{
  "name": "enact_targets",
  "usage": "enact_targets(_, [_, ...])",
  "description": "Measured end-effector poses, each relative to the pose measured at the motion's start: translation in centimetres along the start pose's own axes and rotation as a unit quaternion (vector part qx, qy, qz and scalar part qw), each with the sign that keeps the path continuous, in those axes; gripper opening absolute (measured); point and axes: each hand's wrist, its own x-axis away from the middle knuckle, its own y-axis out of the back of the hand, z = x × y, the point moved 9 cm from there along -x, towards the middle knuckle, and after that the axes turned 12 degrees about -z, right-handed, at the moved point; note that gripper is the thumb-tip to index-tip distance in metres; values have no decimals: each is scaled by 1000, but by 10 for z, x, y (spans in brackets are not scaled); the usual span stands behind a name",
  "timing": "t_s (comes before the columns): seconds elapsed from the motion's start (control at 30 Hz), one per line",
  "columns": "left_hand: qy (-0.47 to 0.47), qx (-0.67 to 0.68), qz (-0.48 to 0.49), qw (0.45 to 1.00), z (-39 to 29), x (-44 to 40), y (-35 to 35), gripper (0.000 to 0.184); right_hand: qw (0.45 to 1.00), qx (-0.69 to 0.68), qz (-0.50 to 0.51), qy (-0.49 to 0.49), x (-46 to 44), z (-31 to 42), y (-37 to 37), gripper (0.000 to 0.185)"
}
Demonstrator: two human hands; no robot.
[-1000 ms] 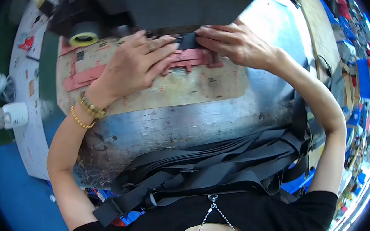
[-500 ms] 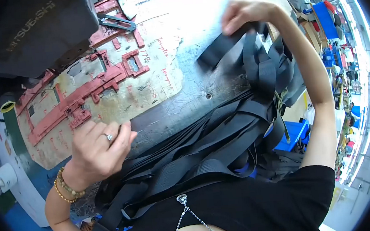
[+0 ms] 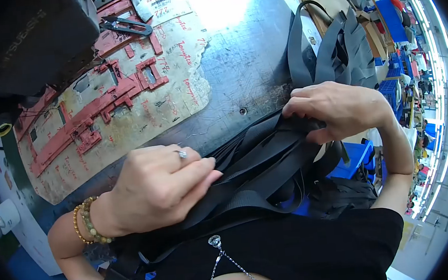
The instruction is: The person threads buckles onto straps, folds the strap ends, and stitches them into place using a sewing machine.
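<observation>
A thick bundle of black webbing straps (image 3: 248,175) runs along the near edge of the metal worktop, in front of my body. My right hand (image 3: 341,108) curls over the far right part of this bundle, its thumb and fingers on either side of the straps. My left hand (image 3: 166,185), with a ring on one finger, is closed over the left part of the bundle. Its thumb and fingertips press together; whatever they may hold is hidden. More black straps (image 3: 329,61) lie looped at the worktop's right end, beyond my right hand.
A dark sewing machine head (image 3: 29,45) stands at upper left. Beside it lies a marked board (image 3: 176,85) with red template pieces (image 3: 98,103) and thread snips (image 3: 126,26). A blue crate (image 3: 351,161) sits below the worktop (image 3: 249,63) at right.
My right hand has come down from the upper right onto the strap bundle, leaving the strap it was moving. My left hand has shifted right over the bundle, still closed.
</observation>
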Motion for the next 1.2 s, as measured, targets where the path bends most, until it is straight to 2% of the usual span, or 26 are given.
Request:
enact_targets(0.03, [0, -3, -2, 1000, -1, -2, 0, 16, 1000, 2, -1, 3, 2, -3, 1, 35])
enact_targets(0.17, [55, 101, 33, 993, 0, -5, -10, 18, 979, -154, 22, -134, 11, -30, -3, 26])
enact_targets(0.2, [56, 100, 32, 993, -2, -7, -17, 18, 992, -69, 0, -106, 5, -24, -7, 22])
enact_targets(0.23, [98, 148, -18, 984, 4, -10, -20, 19, 996, 16, -24, -79, -1, -11, -12, 19])
enact_targets(0.27, [139, 194, -68, 969, 12, -12, -25, 20, 997, 15, -26, -78, -5, -1, -16, 19])
enact_targets(0.33, [214, 280, -176, 919, 29, -12, -25, 21, 992, 37, -117, -32, -15, 20, 1, 15])
enact_targets(0.37, [215, 277, -183, 918, 31, -12, -23, 21, 987, 60, -150, 25, -17, 38, 10, 14])
enact_targets(0.4, [213, 291, -156, 920, 29, -12, -27, 21, 977, 80, -182, 80, -17, 56, 21, 13])
enact_targets(0.43, [212, 305, -126, 920, 28, -10, -32, 20, 977, 76, -181, 84, -17, 57, 29, 13])
enact_targets(0.5, [213, 333, -62, 916, 22, -6, -43, 19, 946, 109, -301, 45, -10, 45, 62, 12])
enact_targets(0.53, [217, 333, -60, 915, 22, -2, -40, 19, 947, 104, -301, 45, -12, 47, 58, 12])
enact_targets(0.63, [232, 206, 119, 943, 13, 13, -34, 14, 943, 119, -305, 59, -22, 50, 45, 15])
enact_targets(0.7, [274, 159, 209, 925, 10, 25, -29, 10, 943, 119, -305, 68, -25, 53, 38, 17])
enact_targets(0.77, [314, 153, 243, 905, 7, 34, -13, 8, 964, 92, -236, 78, -33, 56, 20, 21])
enact_targets(0.83, [273, 178, 213, 921, -5, 32, 11, 7, 979, 71, -168, 88, -37, 58, 7, 25])
enact_targets(0.87, [271, 176, 214, 922, -8, 34, 14, 7, 979, 72, -170, 88, -38, 56, 9, 25])
enact_targets(1.0, [108, 169, 276, 940, -44, 44, 13, 7, 982, 172, 67, 44, -45, 25, -22, 25])
enact_targets(1.03, [109, 167, 273, 941, -43, 43, 13, 7, 981, 175, 66, 47, -49, 21, -23, 25])
enact_targets(1.1, [172, 184, 233, 939, -24, 32, 13, 6, 976, 165, -95, 109, -60, 22, -10, 20])
enact_targets(1.17, [225, 198, 196, 934, -6, 19, 11, 6, 940, 155, -257, 163, -55, 28, 12, 16])
enact_targets(1.2, [241, 188, 193, 932, 1, 14, 10, 8, 937, 164, -261, 162, -53, 29, 17, 16])
